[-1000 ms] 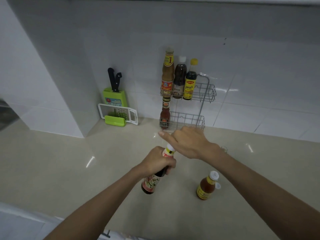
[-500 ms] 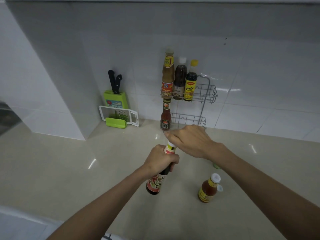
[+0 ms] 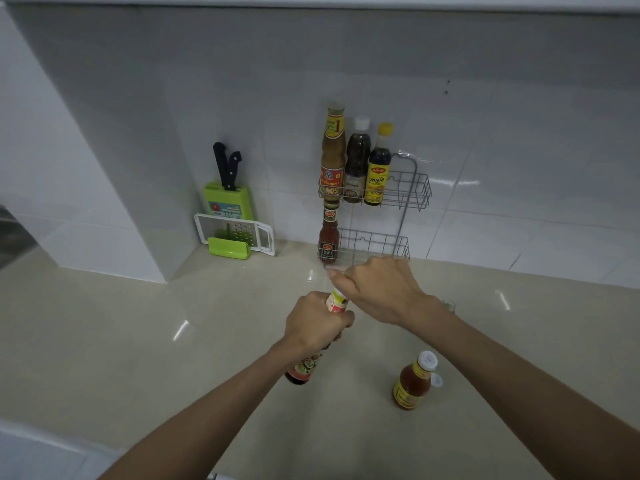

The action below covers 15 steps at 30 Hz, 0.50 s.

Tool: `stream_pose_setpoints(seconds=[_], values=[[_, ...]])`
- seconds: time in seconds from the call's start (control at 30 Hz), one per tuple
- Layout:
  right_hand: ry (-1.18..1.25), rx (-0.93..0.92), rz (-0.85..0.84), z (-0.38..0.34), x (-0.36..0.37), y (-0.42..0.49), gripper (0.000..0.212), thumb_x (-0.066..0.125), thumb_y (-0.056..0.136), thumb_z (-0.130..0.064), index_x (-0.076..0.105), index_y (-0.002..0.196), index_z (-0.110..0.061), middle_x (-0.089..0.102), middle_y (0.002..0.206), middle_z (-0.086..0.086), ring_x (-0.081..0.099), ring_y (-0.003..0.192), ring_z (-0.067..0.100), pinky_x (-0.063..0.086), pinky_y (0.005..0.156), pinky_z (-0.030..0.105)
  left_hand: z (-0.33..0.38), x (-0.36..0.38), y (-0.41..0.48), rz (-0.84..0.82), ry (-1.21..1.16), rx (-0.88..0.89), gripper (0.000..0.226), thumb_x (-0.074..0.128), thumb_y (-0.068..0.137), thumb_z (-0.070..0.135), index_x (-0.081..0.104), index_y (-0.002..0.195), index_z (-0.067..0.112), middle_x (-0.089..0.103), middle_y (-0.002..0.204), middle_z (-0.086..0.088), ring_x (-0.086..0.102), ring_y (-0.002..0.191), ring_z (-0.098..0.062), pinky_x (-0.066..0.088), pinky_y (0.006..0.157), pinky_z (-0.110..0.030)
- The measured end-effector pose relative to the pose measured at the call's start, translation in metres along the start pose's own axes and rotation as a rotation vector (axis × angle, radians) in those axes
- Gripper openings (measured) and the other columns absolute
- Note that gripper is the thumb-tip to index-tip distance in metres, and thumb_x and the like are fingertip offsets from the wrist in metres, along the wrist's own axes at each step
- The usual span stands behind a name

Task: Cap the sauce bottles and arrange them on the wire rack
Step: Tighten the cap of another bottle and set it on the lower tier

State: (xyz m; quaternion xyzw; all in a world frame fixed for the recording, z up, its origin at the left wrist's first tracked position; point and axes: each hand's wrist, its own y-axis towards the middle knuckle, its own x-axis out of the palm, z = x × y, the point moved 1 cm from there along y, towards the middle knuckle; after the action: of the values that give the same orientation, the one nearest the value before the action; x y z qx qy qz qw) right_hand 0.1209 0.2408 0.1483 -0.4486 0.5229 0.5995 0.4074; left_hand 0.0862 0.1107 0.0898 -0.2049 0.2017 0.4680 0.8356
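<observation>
Your left hand (image 3: 317, 325) is wrapped around the neck of a sauce bottle (image 3: 304, 367), held tilted above the counter (image 3: 121, 334) near frame centre. Your right hand (image 3: 379, 292) is curled over the bottle's top at its 1 o'clock; the cap is hidden, probably pinched under the fingers. A small orange bottle (image 3: 412, 386) stands at 4 o'clock, flip lid open. The wire rack (image 3: 412, 188) at 12 o'clock holds three bottles above, one below.

Left hand (image 3: 317, 323) is wrapped round the bottle (image 3: 313, 355), right hand (image 3: 379, 292) sits on its top. Wire rack (image 3: 414, 188) stands just behind the right hand, another bottle (image 3: 414, 386) nearer and to its right, knife block (image 3: 227, 199) way off left.
</observation>
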Motion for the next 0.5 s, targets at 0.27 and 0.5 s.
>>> stream_pose_setpoints(seconds=[0.27,0.5], values=[[0.127,-0.280,-0.031,0.003,-0.014,-0.004,0.034,0.029,0.090,-0.042,0.034,0.063,-0.021,0.035,0.047,-0.007,0.030,0.040,0.015,0.028,0.042,0.030,-0.006,-0.011,0.001,-0.453,-0.187,0.127,0.020,0.062,0.064,0.000,0.056,0.047,0.009,0.059,0.049,-0.010,0.054,0.048,-0.024,0.049,0.061,-0.033],[0.209,0.083,-0.046,-0.007,0.023,-0.003,0.017,0.060,0.089,-0.021,0.053,0.103,-0.015,0.062,0.079,0.007,0.058,0.063,0.030,0.040,0.048,0.030,-0.016,0.003,0.002,0.043,0.053,-0.055,0.018,0.062,0.064,0.028,0.059,0.051,0.016,0.066,0.048,0.000,0.060,0.045,-0.016,0.051,0.058,-0.030]])
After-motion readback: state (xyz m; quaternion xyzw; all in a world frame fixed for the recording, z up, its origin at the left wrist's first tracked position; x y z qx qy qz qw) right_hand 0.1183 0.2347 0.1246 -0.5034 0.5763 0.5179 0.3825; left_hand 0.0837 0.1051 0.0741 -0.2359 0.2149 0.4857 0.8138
